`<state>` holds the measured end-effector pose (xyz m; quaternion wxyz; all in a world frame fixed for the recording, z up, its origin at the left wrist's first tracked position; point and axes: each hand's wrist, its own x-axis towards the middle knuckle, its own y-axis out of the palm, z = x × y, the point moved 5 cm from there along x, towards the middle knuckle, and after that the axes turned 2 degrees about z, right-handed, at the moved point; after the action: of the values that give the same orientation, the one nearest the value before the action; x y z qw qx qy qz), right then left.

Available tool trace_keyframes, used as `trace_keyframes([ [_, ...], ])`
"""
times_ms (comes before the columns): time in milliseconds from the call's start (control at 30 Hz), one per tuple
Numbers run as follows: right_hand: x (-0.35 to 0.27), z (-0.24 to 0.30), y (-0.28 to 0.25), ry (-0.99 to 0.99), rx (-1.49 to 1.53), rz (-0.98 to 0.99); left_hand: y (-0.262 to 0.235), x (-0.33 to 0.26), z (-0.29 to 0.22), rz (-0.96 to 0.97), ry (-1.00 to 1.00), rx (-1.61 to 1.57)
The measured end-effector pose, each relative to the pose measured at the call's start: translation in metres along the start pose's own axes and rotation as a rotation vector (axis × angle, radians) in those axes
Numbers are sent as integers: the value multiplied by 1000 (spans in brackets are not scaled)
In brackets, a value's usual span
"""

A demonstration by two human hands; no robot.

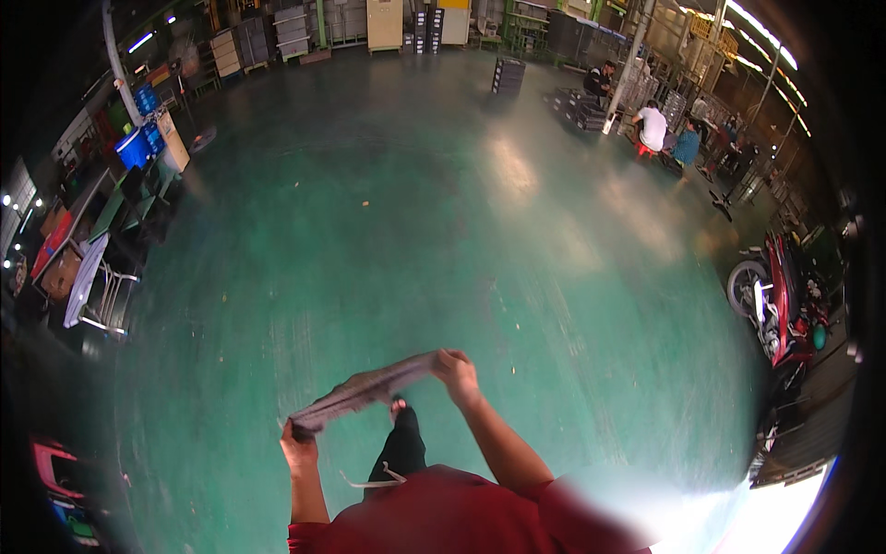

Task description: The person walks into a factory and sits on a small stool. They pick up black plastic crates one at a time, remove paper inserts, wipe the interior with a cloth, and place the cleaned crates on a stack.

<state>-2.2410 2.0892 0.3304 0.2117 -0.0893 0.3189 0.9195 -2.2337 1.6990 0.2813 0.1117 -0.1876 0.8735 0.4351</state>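
A long strip of grey-brown cloth (pixel 369 389) is stretched between my two hands, above the green floor. Its left end is gripped by my left hand (pixel 298 444), lower in the picture and closer to me. My right hand (pixel 454 374) pinches the other end, farther out and higher up. The cloth slants up from left to right and looks bunched along its length. Red sleeves cover my upper arms. Beneath the cloth, one dark trouser leg (pixel 402 443) and a foot show.
Green floor (pixel 369 249) spreads ahead. A red motorbike (pixel 781 300) stands at the right. Several people, one in a white shirt (pixel 652 127), sit at the far right beside a pole (pixel 629 65). Tables and a metal-legged chair (pixel 111 297) line the left. Dark stacked crates (pixel 508 76) stand far off.
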Motion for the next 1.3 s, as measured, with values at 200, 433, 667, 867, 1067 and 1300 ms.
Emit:
trace_keyframes([
  [200,177,150,-10,-390,-821,-251,222,177,44,130,-171,768],
  [433,391,227,-132,-51,-1087,-324,457,426,109,333,-406,792],
  [667,591,273,-164,441,-1004,-294,725,541,-158,179,682,1205],
  [867,859,315,-67,285,-989,-11,670,652,-218,-357,1042,1111],
  [1067,1115,257,-26,221,-1313,399,544,889,136,-572,147,974],
  [1300,1231,251,2,731,-1649,636,819,1126,281,-269,-62,972],
])
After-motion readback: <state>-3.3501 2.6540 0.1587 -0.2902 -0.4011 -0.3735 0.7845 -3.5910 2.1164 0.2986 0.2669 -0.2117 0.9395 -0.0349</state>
